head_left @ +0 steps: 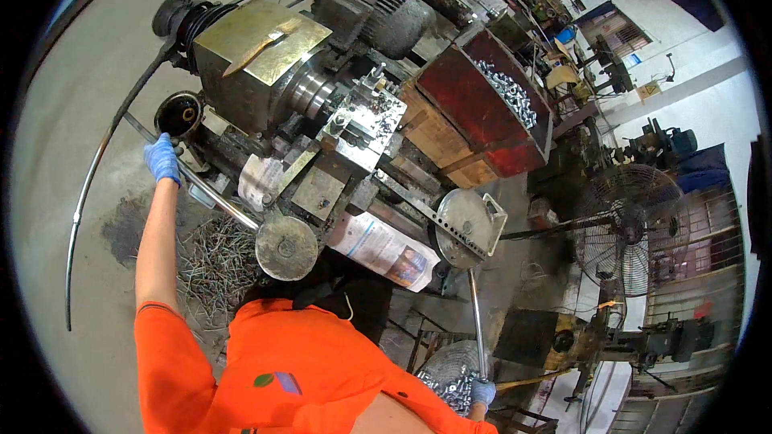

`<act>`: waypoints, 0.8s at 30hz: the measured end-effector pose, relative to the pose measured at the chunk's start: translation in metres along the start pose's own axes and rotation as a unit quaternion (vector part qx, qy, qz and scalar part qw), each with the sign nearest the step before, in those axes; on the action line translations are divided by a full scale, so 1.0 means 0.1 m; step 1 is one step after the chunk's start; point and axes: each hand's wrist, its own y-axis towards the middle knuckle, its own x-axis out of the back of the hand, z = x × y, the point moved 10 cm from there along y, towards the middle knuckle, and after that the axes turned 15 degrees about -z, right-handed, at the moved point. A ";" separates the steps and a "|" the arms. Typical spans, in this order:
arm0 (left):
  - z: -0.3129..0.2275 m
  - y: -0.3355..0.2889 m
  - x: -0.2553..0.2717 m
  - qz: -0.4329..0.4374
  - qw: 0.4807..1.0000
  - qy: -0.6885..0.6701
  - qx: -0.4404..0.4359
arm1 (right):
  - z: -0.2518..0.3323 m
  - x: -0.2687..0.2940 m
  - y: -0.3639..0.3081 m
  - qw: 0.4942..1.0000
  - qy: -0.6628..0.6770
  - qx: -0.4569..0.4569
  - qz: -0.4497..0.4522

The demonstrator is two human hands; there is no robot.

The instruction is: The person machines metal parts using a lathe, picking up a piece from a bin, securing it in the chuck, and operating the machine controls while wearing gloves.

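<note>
A small lathe stands in front of me, with a bright round spindle and a tool slide littered with shiny metal chips. My left hand, in a blue glove, is closed round a long metal lever at the lathe's left side; this lever runs to a round disc. Low on the right, my gloved right hand is closed on the lower end of a steel bar handle, which comes down from a larger disc. Its fingers are partly hidden.
A red bin of small metal parts stands beyond the slide. Near my right hand, a basket holds more parts. Metal shavings are heaped on the floor at left. A large fan and other machines stand to the right.
</note>
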 end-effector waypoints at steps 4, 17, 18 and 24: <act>-0.08 -0.05 0.01 0.006 1.000 -0.001 -0.001 | 0.06 0.14 -0.12 1.000 0.010 -0.019 0.008; 0.13 0.13 -0.08 0.018 1.000 -0.014 0.019 | 0.25 0.33 -0.29 0.999 -0.021 -0.029 0.032; 0.13 0.13 -0.08 0.021 0.999 -0.018 0.021 | 0.24 0.33 -0.29 0.998 -0.023 -0.036 0.040; 0.11 0.09 -0.08 0.009 0.998 -0.052 0.023 | 0.15 0.22 -0.26 0.999 -0.018 -0.015 0.023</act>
